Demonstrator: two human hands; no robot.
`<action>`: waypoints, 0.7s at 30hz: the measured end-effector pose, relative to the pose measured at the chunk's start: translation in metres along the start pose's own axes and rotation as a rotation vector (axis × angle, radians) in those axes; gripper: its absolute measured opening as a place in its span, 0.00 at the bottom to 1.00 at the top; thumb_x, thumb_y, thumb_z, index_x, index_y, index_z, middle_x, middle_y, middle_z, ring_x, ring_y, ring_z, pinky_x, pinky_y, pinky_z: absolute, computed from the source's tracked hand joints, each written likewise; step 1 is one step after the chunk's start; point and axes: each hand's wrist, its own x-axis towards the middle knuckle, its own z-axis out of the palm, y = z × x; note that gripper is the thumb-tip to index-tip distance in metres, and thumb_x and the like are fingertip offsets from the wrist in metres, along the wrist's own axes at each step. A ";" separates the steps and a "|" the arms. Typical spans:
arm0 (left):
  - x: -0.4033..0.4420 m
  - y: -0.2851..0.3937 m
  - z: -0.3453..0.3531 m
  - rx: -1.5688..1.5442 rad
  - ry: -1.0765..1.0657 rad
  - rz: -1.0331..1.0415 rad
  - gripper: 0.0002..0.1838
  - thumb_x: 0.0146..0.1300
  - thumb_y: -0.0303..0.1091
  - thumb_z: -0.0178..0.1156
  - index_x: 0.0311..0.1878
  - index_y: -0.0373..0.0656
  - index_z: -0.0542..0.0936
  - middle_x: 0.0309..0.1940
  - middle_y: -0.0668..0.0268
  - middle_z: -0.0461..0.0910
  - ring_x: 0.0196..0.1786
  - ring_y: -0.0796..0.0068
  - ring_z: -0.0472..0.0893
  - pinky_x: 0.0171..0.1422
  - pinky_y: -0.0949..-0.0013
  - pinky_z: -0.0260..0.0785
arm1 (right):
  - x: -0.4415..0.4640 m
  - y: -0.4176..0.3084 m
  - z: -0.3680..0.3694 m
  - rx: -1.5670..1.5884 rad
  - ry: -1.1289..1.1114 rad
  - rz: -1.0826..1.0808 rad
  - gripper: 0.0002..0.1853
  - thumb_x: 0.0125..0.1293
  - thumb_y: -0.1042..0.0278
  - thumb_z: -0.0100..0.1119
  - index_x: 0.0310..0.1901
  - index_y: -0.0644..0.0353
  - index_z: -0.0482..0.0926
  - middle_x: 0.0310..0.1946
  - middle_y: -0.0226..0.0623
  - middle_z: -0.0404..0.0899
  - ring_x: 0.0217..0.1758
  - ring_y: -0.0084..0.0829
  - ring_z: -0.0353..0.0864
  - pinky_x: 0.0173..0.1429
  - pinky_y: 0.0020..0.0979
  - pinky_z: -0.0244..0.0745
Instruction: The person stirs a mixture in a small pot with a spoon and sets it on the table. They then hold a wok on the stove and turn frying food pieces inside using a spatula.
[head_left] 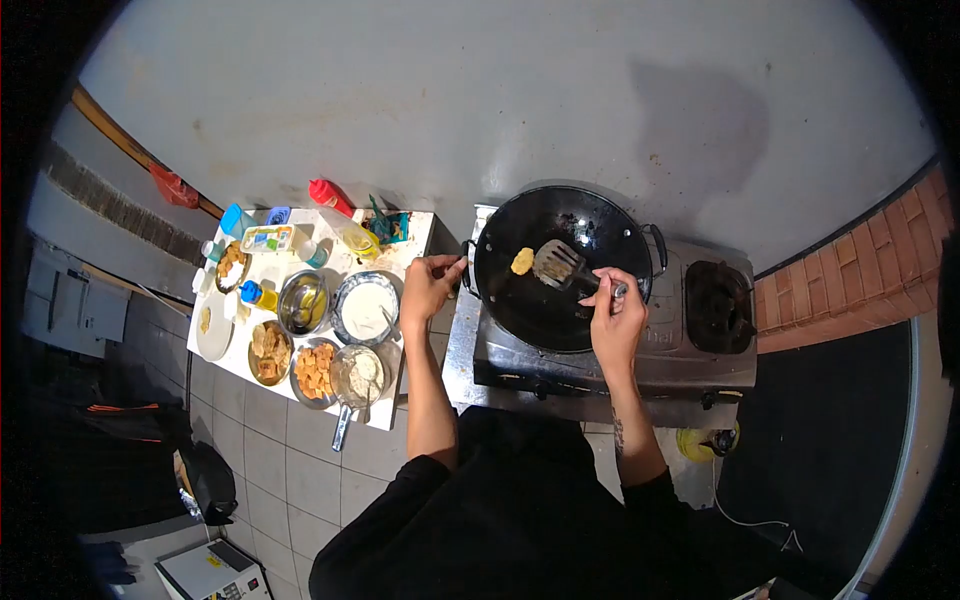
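A black wok stands on the left burner of the stove. My left hand is at the wok's left handle, its thumb and fingers closed on it. In my right hand, the fingers are wrapped round the dark handle of a slotted spatula. The spatula's blade lies inside the wok, just right of a small golden fried piece. Part of the spatula's handle is hidden by my fingers.
Left of the stove, a white table bears a bowl of white batter, a saucepan, a plate of orange-brown pieces, a metal bowl and bottles. The stove's right burner and a brick ledge lie rightward.
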 end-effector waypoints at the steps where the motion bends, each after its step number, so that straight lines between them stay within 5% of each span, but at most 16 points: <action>1: 0.001 -0.001 0.000 -0.041 -0.020 -0.043 0.20 0.62 0.43 0.69 0.46 0.32 0.86 0.24 0.62 0.82 0.29 0.76 0.78 0.40 0.68 0.71 | 0.001 -0.002 0.002 0.017 0.001 -0.008 0.06 0.71 0.79 0.53 0.46 0.72 0.75 0.42 0.42 0.82 0.30 0.25 0.84 0.35 0.28 0.87; 17: -0.002 -0.002 -0.003 0.042 0.006 0.001 0.19 0.64 0.42 0.67 0.46 0.33 0.86 0.28 0.59 0.86 0.32 0.77 0.80 0.42 0.69 0.73 | 0.016 0.007 0.009 0.073 0.026 -0.058 0.06 0.71 0.79 0.54 0.45 0.72 0.76 0.38 0.42 0.83 0.30 0.27 0.86 0.33 0.27 0.85; 19: 0.000 -0.006 0.001 -0.047 0.065 0.101 0.16 0.63 0.38 0.69 0.43 0.31 0.86 0.19 0.64 0.80 0.21 0.81 0.71 0.27 0.71 0.65 | 0.018 0.008 0.001 0.013 0.044 -0.019 0.06 0.72 0.77 0.53 0.44 0.72 0.76 0.37 0.42 0.83 0.29 0.26 0.86 0.31 0.27 0.84; 21: -0.001 -0.004 -0.002 -0.013 0.038 0.065 0.17 0.63 0.40 0.68 0.44 0.32 0.86 0.23 0.62 0.82 0.26 0.79 0.75 0.34 0.71 0.69 | 0.017 0.010 -0.003 0.015 0.029 -0.004 0.06 0.72 0.77 0.53 0.44 0.72 0.75 0.37 0.42 0.83 0.29 0.26 0.86 0.30 0.27 0.83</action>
